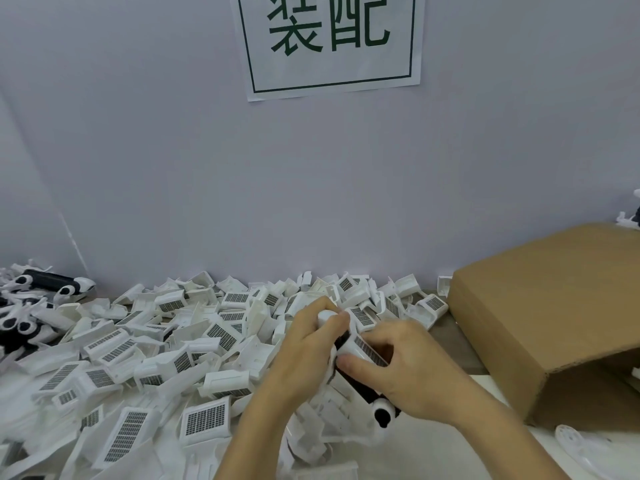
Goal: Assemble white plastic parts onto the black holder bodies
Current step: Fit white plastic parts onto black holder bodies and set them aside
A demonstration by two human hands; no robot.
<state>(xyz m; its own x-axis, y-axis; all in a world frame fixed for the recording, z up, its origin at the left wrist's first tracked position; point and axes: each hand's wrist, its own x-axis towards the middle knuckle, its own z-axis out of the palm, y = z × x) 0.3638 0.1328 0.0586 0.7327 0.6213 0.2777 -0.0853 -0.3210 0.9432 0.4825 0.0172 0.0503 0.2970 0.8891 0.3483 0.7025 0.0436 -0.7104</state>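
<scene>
Behind your bench stands a pale wall [156,150] with a white sign [329,43] bearing green characters. To your right, a brown cardboard box [540,317] lies tipped on its side, mouth toward you. Across the bench before you spreads a heap of white plastic parts [145,348], many showing a dark grid panel. At far left lies a smaller cluster of finished black-and-white holders [45,285]. Above the near edge of the heap you hold a black holder body [363,386] between both hands. Your left hand [308,344] curls round its upper end, fingers pressed together over a white cap. Your right hand [412,372] pinches a white grid part [363,348] against the body, thumb on its near side.
</scene>
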